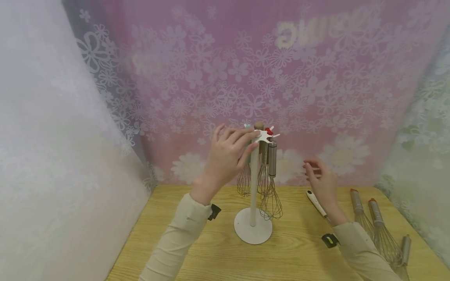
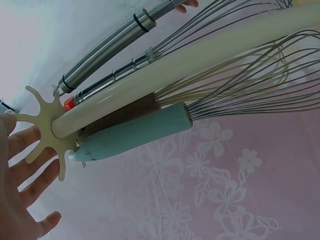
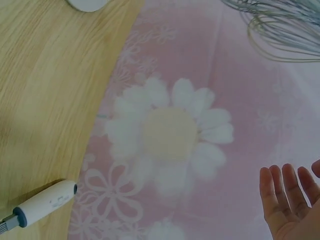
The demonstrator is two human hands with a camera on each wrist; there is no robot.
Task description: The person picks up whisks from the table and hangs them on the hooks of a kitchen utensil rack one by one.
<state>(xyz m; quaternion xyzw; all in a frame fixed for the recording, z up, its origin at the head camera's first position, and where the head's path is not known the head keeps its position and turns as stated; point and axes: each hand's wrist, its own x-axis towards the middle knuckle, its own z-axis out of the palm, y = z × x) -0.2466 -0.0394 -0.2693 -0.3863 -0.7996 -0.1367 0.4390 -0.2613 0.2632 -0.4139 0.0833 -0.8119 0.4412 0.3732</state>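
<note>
A white stand (image 1: 253, 183) with a round base and a hooked top rises from the table. Whisks hang around its pole: a steel-handled whisk (image 1: 272, 160) at the near right, a teal-handled whisk (image 2: 135, 132), a brown-handled whisk (image 2: 122, 114) and one with a red tip. My left hand (image 1: 230, 152) touches the hooked top, its fingers extended over and beside the hooks in the left wrist view. To the right of the stand, my right hand (image 1: 323, 185) hovers with loosely bent fingers, holding nothing. Below it lies a white-handled utensil (image 3: 47, 202), its far end hidden by the wrist in the head view.
Two steel whisks with red tips, a left one (image 1: 356, 203) and a right one (image 1: 376, 212), lie on the wooden table (image 1: 211, 249) at the right. Another steel-handled utensil (image 1: 406, 249) lies by the right edge. Flowered curtains (image 1: 218, 70) stand behind and at both sides.
</note>
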